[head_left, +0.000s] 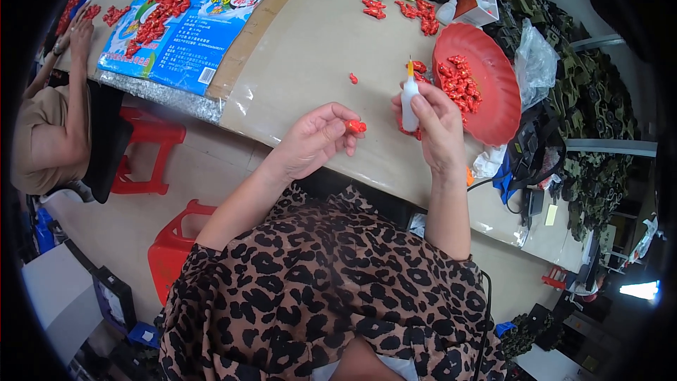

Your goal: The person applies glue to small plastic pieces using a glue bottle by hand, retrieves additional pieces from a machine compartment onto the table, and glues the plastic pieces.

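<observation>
My left hand (316, 140) pinches a small glossy red piece (357, 126) between thumb and fingers, above the near part of the table. To its right, my right hand (441, 125) grips a white squeeze bottle (409, 107), held upright with its thin yellow-orange tip upward. The bottle and the held piece are apart. A lone red piece (353, 78) lies on the table beyond my hands. Just behind my right hand stands a scalloped red basin (504, 88) with many red pieces (458, 81) in it. More pieces lie beside the basin, partly hidden by that hand.
Red pieces heap on a blue printed cardboard sheet (211, 35) at the far left. Beyond the basin are a small open box (479, 1) and a clear plastic bag (536, 60). A person (56, 127) sits at the left, beside red stools (151, 142).
</observation>
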A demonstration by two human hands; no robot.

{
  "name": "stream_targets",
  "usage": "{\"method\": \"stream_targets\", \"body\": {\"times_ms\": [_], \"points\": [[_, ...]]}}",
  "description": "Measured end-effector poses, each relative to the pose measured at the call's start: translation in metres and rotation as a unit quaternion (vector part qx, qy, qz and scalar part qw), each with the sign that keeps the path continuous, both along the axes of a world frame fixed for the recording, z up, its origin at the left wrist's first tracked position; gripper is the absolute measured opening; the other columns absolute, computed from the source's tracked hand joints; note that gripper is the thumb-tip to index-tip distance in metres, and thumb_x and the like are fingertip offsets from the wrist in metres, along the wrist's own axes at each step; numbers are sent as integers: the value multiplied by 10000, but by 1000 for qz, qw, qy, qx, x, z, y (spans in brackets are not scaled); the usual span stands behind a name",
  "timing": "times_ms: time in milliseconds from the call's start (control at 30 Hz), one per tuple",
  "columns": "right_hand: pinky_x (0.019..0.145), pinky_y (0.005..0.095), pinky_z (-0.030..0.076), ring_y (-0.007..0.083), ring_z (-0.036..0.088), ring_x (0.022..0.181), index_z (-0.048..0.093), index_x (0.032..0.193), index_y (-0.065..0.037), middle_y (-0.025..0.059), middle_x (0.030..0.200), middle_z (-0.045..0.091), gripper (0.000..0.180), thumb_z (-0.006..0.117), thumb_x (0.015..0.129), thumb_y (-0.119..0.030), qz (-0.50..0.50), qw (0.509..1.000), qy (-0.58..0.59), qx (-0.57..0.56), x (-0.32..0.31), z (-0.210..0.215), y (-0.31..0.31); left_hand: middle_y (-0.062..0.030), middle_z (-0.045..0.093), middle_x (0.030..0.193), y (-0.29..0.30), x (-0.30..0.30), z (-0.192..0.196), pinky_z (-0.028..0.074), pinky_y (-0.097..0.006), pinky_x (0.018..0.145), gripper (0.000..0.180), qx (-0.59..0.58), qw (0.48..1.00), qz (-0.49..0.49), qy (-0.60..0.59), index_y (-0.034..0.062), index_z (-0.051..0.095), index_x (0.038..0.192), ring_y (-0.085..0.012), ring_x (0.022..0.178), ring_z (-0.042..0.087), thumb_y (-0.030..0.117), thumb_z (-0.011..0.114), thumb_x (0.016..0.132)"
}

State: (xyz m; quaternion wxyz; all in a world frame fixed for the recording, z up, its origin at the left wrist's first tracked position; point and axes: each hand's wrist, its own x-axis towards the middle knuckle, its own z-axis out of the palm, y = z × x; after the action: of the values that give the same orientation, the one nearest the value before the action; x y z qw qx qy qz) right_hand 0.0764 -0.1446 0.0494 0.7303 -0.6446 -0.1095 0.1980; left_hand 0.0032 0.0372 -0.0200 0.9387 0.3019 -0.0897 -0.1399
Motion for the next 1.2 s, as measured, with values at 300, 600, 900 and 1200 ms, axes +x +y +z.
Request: {"method": "stream_targets", "body": {"times_ms": [300, 600, 900, 1200], "points": [[612, 265, 429, 147, 558, 685, 578, 858, -8, 107, 736, 592, 311, 638, 649, -231, 32, 915, -145, -374, 45, -7, 60, -23, 452, 771, 0, 1, 0, 358, -256, 615, 214, -80, 997, 8, 22, 12, 461, 961, -107, 660, 403, 193, 374, 887], [584, 320, 452, 216, 580, 625, 604, 820, -9, 127, 681, 595, 325, 657, 627, -264, 92, 847, -166, -496, 50, -9, 60, -12, 441, 739, 1, -1, -1, 347, -247, 607, 208, -88, 996, -3, 6, 21, 474, 950, -93, 631, 372, 193, 375, 887], [438, 186, 387, 83, 515, 536, 570, 791, -16, 71, 690, 590, 121, 627, 698, -71, 2, 995, 103, -4, -3, -8, 20, -11, 425, 710, 1, 4, -1, 339, -238, 559, 213, -119, 991, -42, 37, 23, 466, 948, -97, 606, 381, 206, 377, 884], [467, 203, 411, 96, 522, 553, 562, 832, 9, 98, 722, 592, 109, 593, 737, -36, -37, 985, 122, 113, -38, -24, 14, -11, 438, 728, -8, 2, 11, 344, -227, 551, 202, -63, 995, -20, 77, 33, 458, 966, -95, 613, 396, 197, 369, 888]]}}
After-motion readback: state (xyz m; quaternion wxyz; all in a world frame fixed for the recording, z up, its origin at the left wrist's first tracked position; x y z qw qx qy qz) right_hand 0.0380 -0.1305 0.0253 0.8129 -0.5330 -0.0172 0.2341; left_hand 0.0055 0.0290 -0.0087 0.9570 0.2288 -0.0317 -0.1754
